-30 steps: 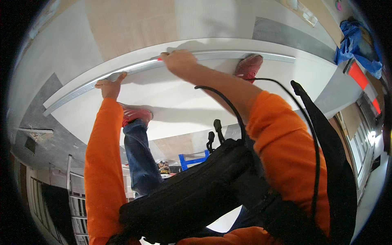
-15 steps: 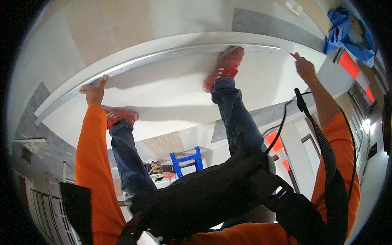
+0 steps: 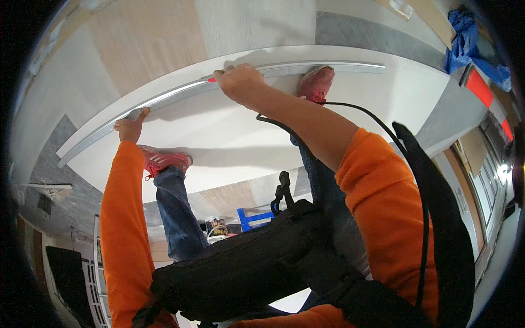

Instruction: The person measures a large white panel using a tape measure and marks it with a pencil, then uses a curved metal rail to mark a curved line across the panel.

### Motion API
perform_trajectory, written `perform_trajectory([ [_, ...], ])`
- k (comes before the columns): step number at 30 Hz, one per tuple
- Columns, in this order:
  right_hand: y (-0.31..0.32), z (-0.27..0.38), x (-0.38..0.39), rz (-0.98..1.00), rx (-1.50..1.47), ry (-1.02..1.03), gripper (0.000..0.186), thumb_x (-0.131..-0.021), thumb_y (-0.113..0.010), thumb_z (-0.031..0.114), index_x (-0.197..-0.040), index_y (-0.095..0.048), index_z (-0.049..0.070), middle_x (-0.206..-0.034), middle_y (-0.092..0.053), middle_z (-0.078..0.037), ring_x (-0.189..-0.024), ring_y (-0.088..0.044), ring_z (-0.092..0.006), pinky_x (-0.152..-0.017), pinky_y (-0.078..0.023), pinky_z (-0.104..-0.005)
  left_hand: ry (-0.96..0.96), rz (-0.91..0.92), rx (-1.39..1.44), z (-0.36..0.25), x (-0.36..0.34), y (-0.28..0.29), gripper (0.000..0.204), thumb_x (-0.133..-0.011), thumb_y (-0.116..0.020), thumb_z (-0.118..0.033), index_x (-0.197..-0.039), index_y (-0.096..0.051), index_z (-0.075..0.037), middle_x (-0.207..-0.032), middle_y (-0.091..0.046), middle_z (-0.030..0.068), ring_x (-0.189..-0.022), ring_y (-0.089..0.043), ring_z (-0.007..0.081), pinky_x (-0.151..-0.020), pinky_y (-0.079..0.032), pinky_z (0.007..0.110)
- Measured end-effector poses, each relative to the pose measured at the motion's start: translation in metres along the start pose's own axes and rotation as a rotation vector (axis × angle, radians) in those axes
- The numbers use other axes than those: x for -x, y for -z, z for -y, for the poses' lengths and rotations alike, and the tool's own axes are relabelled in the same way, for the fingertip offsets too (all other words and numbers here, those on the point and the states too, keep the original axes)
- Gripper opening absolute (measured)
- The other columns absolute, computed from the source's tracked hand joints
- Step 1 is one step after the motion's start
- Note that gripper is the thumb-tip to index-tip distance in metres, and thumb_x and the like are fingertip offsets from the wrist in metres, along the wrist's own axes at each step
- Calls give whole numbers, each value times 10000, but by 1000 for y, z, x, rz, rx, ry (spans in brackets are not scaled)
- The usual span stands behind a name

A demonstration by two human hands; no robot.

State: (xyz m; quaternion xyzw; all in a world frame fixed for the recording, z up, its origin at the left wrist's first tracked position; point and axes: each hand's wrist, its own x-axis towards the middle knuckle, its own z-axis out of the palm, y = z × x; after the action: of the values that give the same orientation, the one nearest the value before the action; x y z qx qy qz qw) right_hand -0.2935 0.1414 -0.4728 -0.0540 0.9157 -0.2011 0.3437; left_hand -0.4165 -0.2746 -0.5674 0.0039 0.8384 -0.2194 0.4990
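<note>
A long, slim metal profile [image 3: 183, 89] lies along the white board [image 3: 229, 128] on the floor, near its far edge. At the left part of the profile, my left hand [image 3: 130, 129] grips and presses it, thumb and fingers apart across it. My right hand [image 3: 240, 85] is closed around a slim red tool [image 3: 211, 80] at the profile's middle. Only a short red part of the tool shows by the fingertips; its kind cannot be made out. My right red shoe [image 3: 316, 83] is against the profile, while the left shoe [image 3: 168, 160] stands on the board's near side.
Wood-look and grey floor planks [image 3: 147, 44] surround the board. A blue plastic sheet [image 3: 465, 41] and a red-and-white barrier [image 3: 481, 90] are at the far right. Near my left leg stand a bucket [image 3: 216, 227] and a blue step stool [image 3: 254, 218]. A black strap and cable [image 3: 383, 123] hang by my right arm.
My right hand has swung left with the red tool, from beyond the profile's right end to its middle. The left hand stays on the profile.
</note>
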Motion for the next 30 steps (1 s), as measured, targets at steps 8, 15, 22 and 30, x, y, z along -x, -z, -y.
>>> perform_trajectory([
  [8,-7,-106,63,47,18,-67,218,-890,-499,171,-1096,-520,103,-942,-638,-143,-862,-662,-297,-713,-549,-440,-79,-60,-3,-14,24,9,1343,-664,-337,-893,-1287,-148,282,-1263,-255,506,-1258,-238,588,-1078,-230,505],
  [15,9,-271,173,288,367,-280,385,-917,-416,122,-1294,-476,168,-952,-649,-154,-861,-661,-314,-721,-544,-470,-69,-256,-157,29,-3,-1,1217,-673,-392,-878,-1342,-296,134,-1173,-389,433,-1121,-423,534,-992,-323,507],
  [22,56,-306,264,-13,114,-589,226,-887,-523,205,-1067,-482,74,-883,-629,-172,-866,-626,-359,-732,-498,-477,89,-265,393,53,-22,-2,1335,-563,-680,-772,-1299,-169,218,-1324,-351,317,-1243,-400,403,-990,-386,407],
  [30,-1,-206,216,-381,-247,-654,273,-841,-585,287,-1077,-642,164,-1026,-651,-111,-941,-625,-299,-773,-502,-401,366,207,1743,-117,85,24,743,-716,-701,-596,-1210,-520,-71,-1209,-492,114,-1017,-514,283,-784,-492,403],
])
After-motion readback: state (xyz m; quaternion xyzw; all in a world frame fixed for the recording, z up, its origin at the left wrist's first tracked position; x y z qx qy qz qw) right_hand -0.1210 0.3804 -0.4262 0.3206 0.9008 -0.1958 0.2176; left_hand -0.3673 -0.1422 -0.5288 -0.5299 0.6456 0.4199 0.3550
